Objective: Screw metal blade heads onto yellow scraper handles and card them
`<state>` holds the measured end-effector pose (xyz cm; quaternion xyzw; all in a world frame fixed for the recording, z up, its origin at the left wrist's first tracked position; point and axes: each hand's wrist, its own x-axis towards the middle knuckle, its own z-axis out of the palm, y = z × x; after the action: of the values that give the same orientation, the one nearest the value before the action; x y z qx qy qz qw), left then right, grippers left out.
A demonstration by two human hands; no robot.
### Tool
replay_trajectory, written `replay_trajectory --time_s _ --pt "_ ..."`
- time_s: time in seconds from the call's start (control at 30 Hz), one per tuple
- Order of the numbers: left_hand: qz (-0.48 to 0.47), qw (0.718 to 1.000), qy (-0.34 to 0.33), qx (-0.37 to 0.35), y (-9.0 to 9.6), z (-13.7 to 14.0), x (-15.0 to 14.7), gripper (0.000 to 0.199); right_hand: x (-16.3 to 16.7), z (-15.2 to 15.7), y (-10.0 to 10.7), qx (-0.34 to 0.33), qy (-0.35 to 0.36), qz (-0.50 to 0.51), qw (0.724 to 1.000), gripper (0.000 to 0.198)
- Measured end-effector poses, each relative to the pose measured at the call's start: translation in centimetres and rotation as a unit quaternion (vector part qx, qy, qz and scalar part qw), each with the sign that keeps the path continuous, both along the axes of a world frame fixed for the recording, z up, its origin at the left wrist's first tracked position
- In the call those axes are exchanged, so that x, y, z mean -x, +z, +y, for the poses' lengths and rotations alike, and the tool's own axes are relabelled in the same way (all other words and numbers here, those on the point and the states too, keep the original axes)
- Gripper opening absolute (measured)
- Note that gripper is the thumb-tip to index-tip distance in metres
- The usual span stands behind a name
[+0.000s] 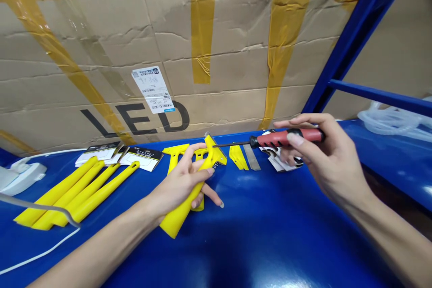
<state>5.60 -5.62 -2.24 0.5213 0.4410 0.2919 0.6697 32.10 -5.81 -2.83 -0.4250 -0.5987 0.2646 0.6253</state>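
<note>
My left hand point(185, 180) is closed round the handle of a yellow scraper point(184, 211), whose head points up and to the right. In my right hand point(324, 157) is a screwdriver point(280, 138) with a red and black handle, its shaft level and pointing left. The screwdriver's tip meets or overlaps the scraper's head; real contact is hard to make out. Behind my left hand lie more yellow scraper parts point(174, 155), partly hidden by it. Right of the scraper head are yellow head pieces point(238, 157) and flat grey metal blades point(252, 158).
Several yellow handles point(91, 193) lie at the left beside printed cards point(141, 158). More cards point(285, 162) sit behind my right hand. A white cable point(43, 258) crosses the blue shelf point(236, 243). A taped carton point(236, 45) stands behind, with a blue frame post point(351, 49) at right.
</note>
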Motion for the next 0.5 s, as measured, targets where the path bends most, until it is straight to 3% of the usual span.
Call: replay_trajectory --time_s 0.1,0.2,0.33,0.43,0.5 --pt "0.002 1.000 0.004 0.003 0.15 -0.21 -0.09 0.074 0.06 0.14 0.02 0.037 -0.002 -0.010 0.999 0.023" --pt "0.007 1.000 0.002 0.000 0.24 -0.37 -0.16 0.076 0.03 0.22 0.05 -0.004 0.002 0.006 1.000 0.034" --pt "0.022 1.000 0.008 -0.001 0.31 -0.37 -0.24 0.075 -0.12 0.25 -0.02 0.033 -0.004 0.007 0.999 0.017" --pt "0.039 0.999 0.010 0.000 0.31 -0.19 -0.14 0.077 -0.33 0.30 -0.20 -0.008 -0.004 -0.010 1.000 0.025" --pt "0.042 0.999 0.008 -0.004 0.23 -0.05 0.03 0.080 -0.34 0.31 -0.26 0.000 0.006 -0.007 1.000 0.027"
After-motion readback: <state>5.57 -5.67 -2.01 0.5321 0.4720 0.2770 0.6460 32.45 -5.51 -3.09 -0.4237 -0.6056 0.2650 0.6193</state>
